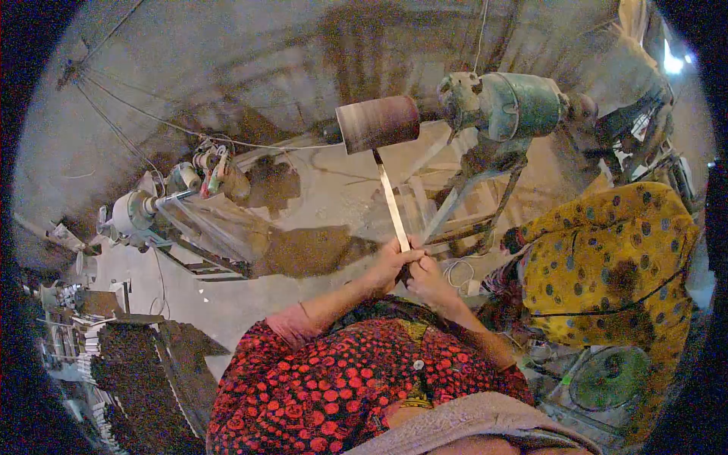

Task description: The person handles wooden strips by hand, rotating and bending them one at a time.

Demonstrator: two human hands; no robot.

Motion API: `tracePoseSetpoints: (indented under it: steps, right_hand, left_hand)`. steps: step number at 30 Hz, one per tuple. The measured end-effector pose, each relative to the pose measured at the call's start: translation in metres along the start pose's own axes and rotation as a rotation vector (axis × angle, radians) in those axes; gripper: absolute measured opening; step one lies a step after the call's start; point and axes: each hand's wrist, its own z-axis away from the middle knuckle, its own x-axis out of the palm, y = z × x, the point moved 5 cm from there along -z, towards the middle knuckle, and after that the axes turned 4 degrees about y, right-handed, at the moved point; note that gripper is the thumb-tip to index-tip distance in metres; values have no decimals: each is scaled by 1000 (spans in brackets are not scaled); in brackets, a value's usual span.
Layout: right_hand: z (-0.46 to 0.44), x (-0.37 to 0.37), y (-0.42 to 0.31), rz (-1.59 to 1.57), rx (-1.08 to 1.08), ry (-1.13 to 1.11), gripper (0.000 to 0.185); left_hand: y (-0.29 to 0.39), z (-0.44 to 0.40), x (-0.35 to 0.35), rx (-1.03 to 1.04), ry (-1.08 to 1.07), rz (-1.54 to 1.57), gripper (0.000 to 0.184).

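A long, flat, shiny strip (pixel 391 203), which looks like metal, points away from me, its near end in both my hands. My left hand (pixel 392 263) is closed round that end. Beside it and touching it, my right hand (pixel 429 282) is closed on the same end, with some fingers hidden. The strip's dark far tip meets or sits just under the lower edge of a brown sanding drum (pixel 378 124); I cannot tell whether they touch. A green electric motor (pixel 523 105) stands on the same line as the drum, on a metal stand (pixel 470 182).
A second motor (pixel 133 216) on a frame stands at left. Dark stacked strips (pixel 136 371) lie at lower left. A yellow spotted cloth (pixel 607 265) hangs at right above a round green mesh thing (pixel 610 378). A cable (pixel 280 145) runs behind the drum.
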Motion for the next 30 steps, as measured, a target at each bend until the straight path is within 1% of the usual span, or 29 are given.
tracePoseSetpoints:
  steps: [3, 5, 6, 8, 9, 10, 13, 14, 16, 17, 18, 19, 21, 22, 25, 27, 29, 30]
  right_hand:
    - [8, 1, -1, -142, 41, 7, 21]
    - [-5, 1, -3, -85, -41, -29, 22]
    - [-11, 1, -7, -70, -70, -48, 21]
    - [-19, 7, -24, -55, -115, -84, 15]
    - [-20, 14, -37, -78, -94, -88, 13]
    - [-22, 20, -51, -102, -73, -91, 11]
    - [-28, 37, -88, -240, 93, -57, 8]
    - [-38, 37, -91, -230, 68, -55, 8]
    - [-67, 32, -84, -212, 18, -53, 10]
    - [-82, 31, -79, -303, -2, -111, 13]
    - [-94, 29, -74, -395, -21, -168, 16]
    - [-105, 26, -69, -487, -40, -226, 19]
    - [-109, 23, -64, -530, -4, -293, 19]
    - [-110, 23, -61, -553, 14, -324, 19]
    - [-116, 24, -38, -642, 50, -226, 8]
    - [-88, 30, -59, -234, -80, -65, 10]
    - [-72, 32, -66, -80, -121, 2, 11]
    - [-69, 33, -62, -131, -100, -13, 11]
  left_hand:
    - [-2, 3, 1, 4, 2, 42, 14]
    - [0, -1, -2, -23, 56, -3, 15]
    - [4, -4, -4, -34, 83, -27, 15]
    - [8, -17, -12, -55, 51, 12, 15]
    - [14, -22, -12, -67, 36, 32, 14]
    - [22, -27, -12, -10, 34, 62, 12]
    - [36, -54, -29, 21, 113, 50, 9]
    - [41, -66, -34, 34, 65, 75, 8]
    - [64, -73, -35, 58, 106, -25, 8]
    - [76, -72, -33, 72, 128, -74, 8]
    - [85, -69, -29, 86, 99, -63, 9]
    - [85, -72, -31, 118, 103, -47, 9]
    - [84, -79, -33, 179, 108, -15, 12]
    - [81, -81, -36, 165, 118, -43, 10]
    - [73, -72, -36, 136, 159, -86, 10]
    - [70, -60, -33, 136, 202, -61, 10]
    - [64, -58, -34, 118, 152, -92, 10]
    - [60, -58, -34, 109, 129, -108, 10]
